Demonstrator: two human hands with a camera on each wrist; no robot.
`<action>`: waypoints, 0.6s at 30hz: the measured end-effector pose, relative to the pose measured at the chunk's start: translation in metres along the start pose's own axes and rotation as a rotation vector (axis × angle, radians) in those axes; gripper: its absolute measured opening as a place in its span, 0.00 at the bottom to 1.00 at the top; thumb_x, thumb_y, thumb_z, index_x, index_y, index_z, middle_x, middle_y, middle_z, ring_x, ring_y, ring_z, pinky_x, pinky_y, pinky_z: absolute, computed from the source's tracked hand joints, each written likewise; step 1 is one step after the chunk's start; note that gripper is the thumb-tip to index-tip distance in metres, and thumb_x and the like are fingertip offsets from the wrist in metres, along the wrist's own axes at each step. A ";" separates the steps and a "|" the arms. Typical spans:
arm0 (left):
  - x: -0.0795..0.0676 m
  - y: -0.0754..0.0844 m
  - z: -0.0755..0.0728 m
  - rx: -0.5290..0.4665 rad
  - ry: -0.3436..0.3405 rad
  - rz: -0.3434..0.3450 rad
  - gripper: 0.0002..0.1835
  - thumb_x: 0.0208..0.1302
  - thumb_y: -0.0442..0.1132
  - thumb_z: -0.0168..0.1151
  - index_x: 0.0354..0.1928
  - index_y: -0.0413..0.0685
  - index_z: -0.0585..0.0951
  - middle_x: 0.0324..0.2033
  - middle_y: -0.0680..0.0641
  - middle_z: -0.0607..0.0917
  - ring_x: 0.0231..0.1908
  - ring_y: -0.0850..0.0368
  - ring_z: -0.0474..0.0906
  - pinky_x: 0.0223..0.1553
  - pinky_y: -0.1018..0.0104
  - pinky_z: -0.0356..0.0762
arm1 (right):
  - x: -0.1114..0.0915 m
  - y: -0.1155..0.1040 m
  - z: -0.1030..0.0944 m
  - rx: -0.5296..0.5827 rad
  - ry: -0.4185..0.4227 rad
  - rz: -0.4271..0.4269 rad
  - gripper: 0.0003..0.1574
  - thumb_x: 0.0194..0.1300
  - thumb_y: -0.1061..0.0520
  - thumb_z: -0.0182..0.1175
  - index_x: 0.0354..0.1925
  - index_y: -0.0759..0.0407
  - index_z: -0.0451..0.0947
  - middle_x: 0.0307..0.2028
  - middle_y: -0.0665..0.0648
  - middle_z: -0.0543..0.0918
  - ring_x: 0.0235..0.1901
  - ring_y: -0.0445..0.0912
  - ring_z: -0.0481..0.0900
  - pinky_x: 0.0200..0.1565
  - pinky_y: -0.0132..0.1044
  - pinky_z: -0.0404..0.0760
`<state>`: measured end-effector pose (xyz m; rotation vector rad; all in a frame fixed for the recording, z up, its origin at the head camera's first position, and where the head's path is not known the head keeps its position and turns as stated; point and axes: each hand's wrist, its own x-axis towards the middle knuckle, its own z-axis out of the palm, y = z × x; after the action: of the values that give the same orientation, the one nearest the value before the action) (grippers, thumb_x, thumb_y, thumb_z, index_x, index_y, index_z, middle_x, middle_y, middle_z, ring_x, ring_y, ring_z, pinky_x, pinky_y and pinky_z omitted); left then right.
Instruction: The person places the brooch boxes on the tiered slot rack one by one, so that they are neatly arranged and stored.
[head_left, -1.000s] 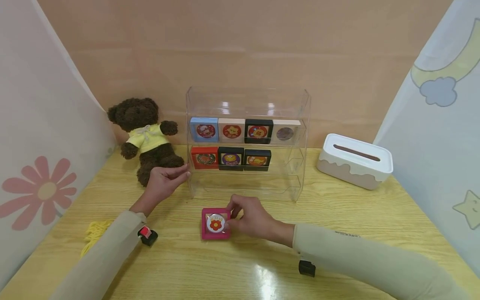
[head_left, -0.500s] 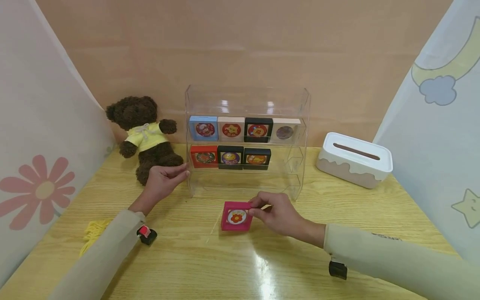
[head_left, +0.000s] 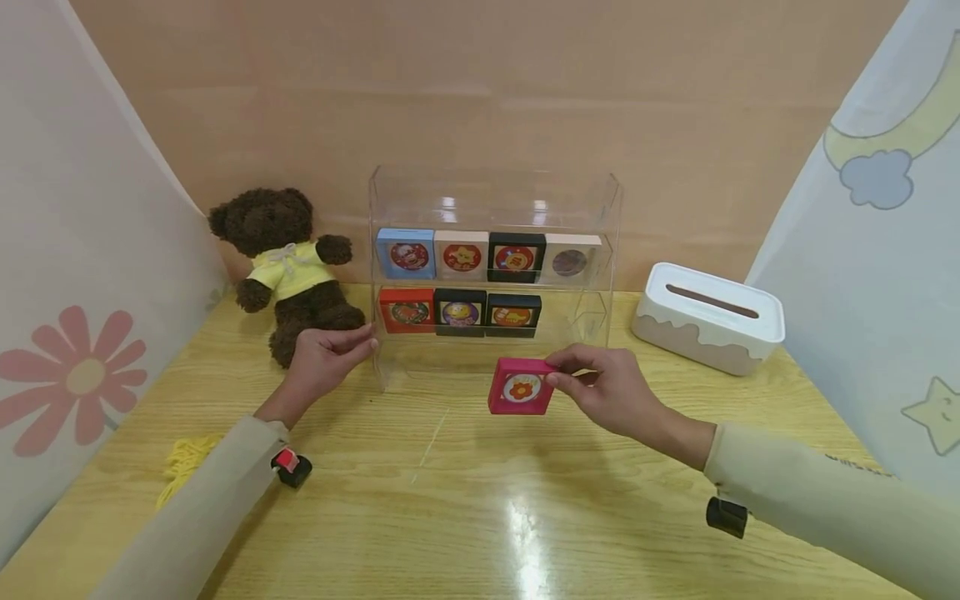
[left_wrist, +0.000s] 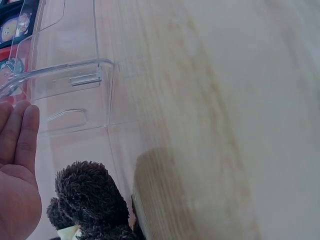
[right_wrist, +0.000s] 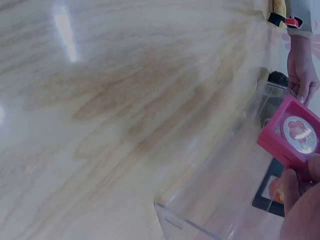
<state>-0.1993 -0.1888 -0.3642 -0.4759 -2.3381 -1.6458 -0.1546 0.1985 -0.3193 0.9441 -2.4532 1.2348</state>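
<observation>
My right hand (head_left: 603, 387) pinches the right side of a pink square display frame (head_left: 521, 387), holding it up before the rack. A round badge with a red flower (head_left: 522, 389) shows inside it. The clear acrylic rack (head_left: 480, 200) stands behind, with a row of several small square frames on its middle tier and three on the tier below: red (head_left: 407, 313), dark (head_left: 461, 313) and dark (head_left: 513, 316). At the rack's left edge, my left hand (head_left: 322, 362) touches the side panel with its fingertips; its fingers (left_wrist: 26, 137) look straight in the left wrist view.
A brown teddy bear (head_left: 296, 308) in a yellow shirt sits left of the rack, behind my left hand. To the right stands a white tissue box (head_left: 712, 321). Yellow yarn (head_left: 180, 467) lies beside my left sleeve. Printed curtains hang on both sides of the wooden table (head_left: 360, 542).
My right hand has lifted the pink frame off the table and carried it right and towards the rack, tilting it upright. My left hand has stayed at the rack's edge.
</observation>
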 end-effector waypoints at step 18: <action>-0.003 0.003 -0.001 0.040 0.006 -0.005 0.15 0.61 0.37 0.67 0.47 0.35 0.83 0.41 0.39 0.84 0.35 0.66 0.82 0.34 0.71 0.80 | 0.019 0.004 -0.042 -0.194 0.164 -0.130 0.11 0.51 0.72 0.69 0.36 0.68 0.86 0.34 0.59 0.86 0.30 0.48 0.85 0.30 0.25 0.80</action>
<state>-0.1955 -0.1896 -0.3624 -0.4567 -2.3647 -1.5977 -0.1752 0.2249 -0.2870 0.8956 -2.2948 0.9709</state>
